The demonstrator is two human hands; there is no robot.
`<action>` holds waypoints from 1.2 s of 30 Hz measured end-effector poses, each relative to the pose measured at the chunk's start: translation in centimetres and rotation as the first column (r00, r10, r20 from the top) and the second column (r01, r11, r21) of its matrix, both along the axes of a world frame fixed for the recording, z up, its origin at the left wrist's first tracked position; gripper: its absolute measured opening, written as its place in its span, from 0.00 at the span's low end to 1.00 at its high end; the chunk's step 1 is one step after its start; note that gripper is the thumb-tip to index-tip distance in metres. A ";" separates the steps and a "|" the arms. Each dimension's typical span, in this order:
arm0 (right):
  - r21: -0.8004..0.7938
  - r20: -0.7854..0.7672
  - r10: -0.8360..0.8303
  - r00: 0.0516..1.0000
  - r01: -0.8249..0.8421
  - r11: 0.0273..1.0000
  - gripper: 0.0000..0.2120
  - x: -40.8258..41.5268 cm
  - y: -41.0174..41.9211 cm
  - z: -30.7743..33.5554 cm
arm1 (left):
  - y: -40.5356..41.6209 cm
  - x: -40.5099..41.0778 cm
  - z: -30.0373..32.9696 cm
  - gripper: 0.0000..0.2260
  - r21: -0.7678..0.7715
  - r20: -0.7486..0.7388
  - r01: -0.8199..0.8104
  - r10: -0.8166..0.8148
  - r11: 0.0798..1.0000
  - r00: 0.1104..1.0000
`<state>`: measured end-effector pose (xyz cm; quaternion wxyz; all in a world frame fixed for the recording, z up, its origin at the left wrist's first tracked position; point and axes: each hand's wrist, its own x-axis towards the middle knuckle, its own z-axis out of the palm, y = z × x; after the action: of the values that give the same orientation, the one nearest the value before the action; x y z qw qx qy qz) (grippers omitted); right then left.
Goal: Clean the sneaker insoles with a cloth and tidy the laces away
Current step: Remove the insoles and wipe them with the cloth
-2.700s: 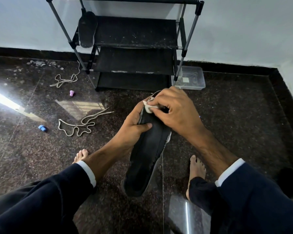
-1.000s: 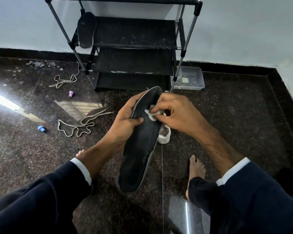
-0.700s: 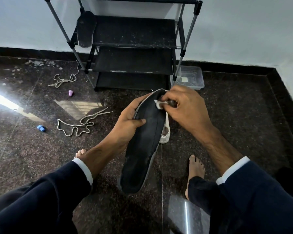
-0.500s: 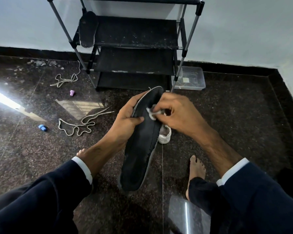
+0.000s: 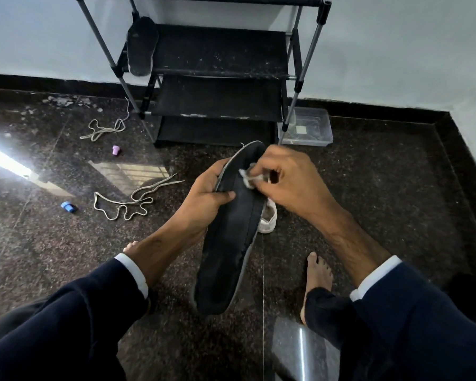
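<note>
My left hand grips a long black insole by its left edge, thumb across the top face, toe end pointing away from me. My right hand pinches a small white cloth against the insole's upper part. A white sneaker lies on the floor behind the insole, mostly hidden. A second black insole leans on the left side of the shoe rack. Two loose laces lie on the floor at left, one near and one farther back.
A clear plastic box stands by the rack's right leg. A purple cap and a blue cap lie on the dark stone floor. My bare feet rest below the insole. Walls close the back and right.
The right hand has rubbed the cloth back and forth over the insole's toe end. The left hand's grip stays the same; the insole has shifted only slightly.
</note>
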<state>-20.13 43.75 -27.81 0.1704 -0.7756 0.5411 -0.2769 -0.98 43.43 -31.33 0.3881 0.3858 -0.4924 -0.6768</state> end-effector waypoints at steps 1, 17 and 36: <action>0.072 0.010 0.089 0.996 -0.089 0.993 0.03 0.4 0.1 -0.1 | -0.1 0.2 0.0 0.26 -0.007 0.014 -0.006 0.006 1.000 1.000; 0.149 0.001 0.202 0.979 -0.200 0.968 0.03 1.1 0.4 0.0 | -0.3 0.4 -0.5 0.25 0.007 -0.022 0.001 -0.001 1.000 1.000; -0.010 -0.125 0.091 0.988 -0.093 0.996 0.04 0.2 0.2 0.2 | 0.4 0.0 0.0 0.22 0.113 -0.125 0.045 -0.031 0.993 0.992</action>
<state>-19.94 43.93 -27.60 0.1429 -0.8168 0.5119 -0.2243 -1.03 43.86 -31.34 0.3819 0.3557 -0.4346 -0.7340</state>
